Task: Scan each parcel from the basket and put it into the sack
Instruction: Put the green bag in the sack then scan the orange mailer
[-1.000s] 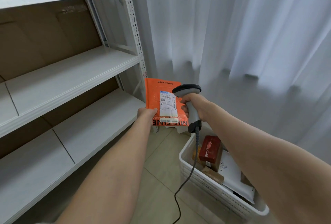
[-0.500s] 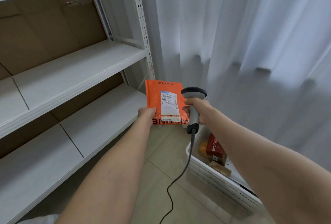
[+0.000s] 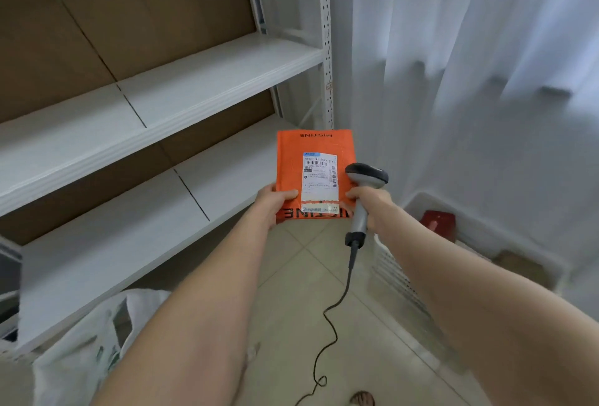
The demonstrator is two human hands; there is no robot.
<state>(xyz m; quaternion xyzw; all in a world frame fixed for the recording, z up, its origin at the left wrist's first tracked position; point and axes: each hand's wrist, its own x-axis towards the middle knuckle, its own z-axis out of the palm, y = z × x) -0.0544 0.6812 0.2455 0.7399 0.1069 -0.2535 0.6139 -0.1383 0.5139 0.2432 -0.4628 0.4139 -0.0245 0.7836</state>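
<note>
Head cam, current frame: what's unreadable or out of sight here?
Head view only.
White label on the orange plastic mailer parcel: print too small to read.
White slatted plastic basket: contents mostly behind the right forearm and blurred; a red box shows.
White plastic sack: inside hidden, cut by the bottom edge and the left forearm.
Grey handheld scanner: window faces away; trigger under the right hand.

Orange parcel (image 3: 293, 165) (black lettering, white label (image 3: 319, 180)); grey-and-black scanner (image 3: 364, 183); white basket (image 3: 393, 271) holding a red box (image 3: 437, 222).
</note>
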